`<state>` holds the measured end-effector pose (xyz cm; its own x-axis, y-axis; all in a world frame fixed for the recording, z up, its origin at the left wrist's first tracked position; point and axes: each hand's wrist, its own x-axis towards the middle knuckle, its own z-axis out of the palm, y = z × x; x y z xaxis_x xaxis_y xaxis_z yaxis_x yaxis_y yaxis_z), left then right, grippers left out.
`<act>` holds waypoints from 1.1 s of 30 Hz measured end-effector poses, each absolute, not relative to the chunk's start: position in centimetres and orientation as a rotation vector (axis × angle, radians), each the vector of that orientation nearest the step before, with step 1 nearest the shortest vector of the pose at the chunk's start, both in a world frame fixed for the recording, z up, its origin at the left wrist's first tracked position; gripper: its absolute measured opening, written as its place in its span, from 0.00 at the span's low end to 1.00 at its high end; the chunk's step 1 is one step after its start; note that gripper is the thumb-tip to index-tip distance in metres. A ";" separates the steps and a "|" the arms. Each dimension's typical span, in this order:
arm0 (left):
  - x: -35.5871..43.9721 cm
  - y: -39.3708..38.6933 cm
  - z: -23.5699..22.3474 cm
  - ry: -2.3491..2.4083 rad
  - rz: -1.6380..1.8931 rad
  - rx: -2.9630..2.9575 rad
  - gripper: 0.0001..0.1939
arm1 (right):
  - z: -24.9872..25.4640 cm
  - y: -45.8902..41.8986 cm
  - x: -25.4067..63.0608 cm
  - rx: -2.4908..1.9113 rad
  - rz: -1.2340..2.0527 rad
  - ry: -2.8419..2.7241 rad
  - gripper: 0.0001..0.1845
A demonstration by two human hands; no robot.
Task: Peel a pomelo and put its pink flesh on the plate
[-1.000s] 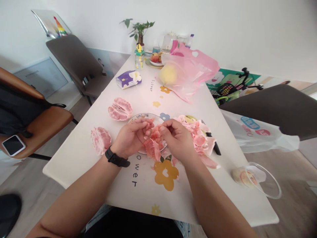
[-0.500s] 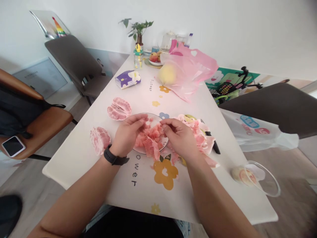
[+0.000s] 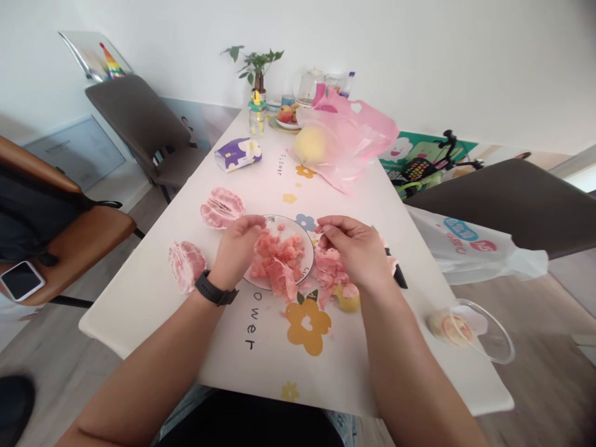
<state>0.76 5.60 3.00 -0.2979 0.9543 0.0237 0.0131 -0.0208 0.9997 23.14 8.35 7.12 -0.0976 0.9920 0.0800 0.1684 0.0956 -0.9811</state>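
Note:
A white plate (image 3: pixel 306 241) with a dark rim holds a heap of pink pomelo flesh (image 3: pixel 279 254) in front of me. My left hand (image 3: pixel 239 248), a black watch on its wrist, is at the plate's left rim with thumb and fingers pinched together. My right hand (image 3: pixel 351 248) is closed in a pinch above the pomelo peel (image 3: pixel 330 273) right of the plate. Whatever either pinch holds is too small to make out. Two peeled pomelo chunks, an upper one (image 3: pixel 222 208) and a lower one (image 3: pixel 186 266), lie to the left.
A pink plastic bag (image 3: pixel 358 136) with a yellow pomelo (image 3: pixel 310 144) stands farther back, near a purple tissue pack (image 3: pixel 238 154). Partly hidden by my right arm is a black handle (image 3: pixel 399 276). A clear plastic tub (image 3: pixel 470 332) stands at the right edge.
My left hand has let go of pomelo flesh, which lies on the plate, and turned palm-down at the rim. My right hand has moved right, off the plate and over the peel.

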 end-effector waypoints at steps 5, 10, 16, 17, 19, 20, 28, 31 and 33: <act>1.0 5.3 3.4 1.434 1.394 1.113 0.11 | 8.7 8.6 26.2 -1.489 0.674 -1.715 0.13; 1.4 4.8 4.1 1.443 1.352 1.141 0.10 | 9.6 9.3 30.3 -1.526 0.244 -2.251 0.20; 1.5 4.6 4.3 1.425 1.350 1.162 0.10 | 9.7 10.3 31.7 -1.831 -0.034 -2.261 0.19; 1.6 4.6 4.3 1.426 1.356 1.158 0.10 | 9.8 10.4 31.5 -1.854 -0.076 -2.245 0.17; 1.6 4.6 4.4 1.443 1.359 1.157 0.09 | 9.8 10.3 31.0 -1.866 -0.127 -2.244 0.18; 1.6 4.6 4.5 1.455 1.359 1.162 0.09 | 9.8 10.1 30.6 -1.849 -0.130 -2.240 0.20; 1.6 4.8 4.3 1.492 1.370 1.160 0.11 | 8.3 4.2 24.1 -1.372 0.474 -2.456 0.21; 1.7 5.0 3.9 1.408 1.405 1.109 0.13 | 7.4 1.8 21.9 -1.526 0.680 -2.506 0.25; 1.7 5.0 3.7 1.380 1.423 1.100 0.13 | 6.8 0.8 20.9 -1.611 0.753 -2.399 0.33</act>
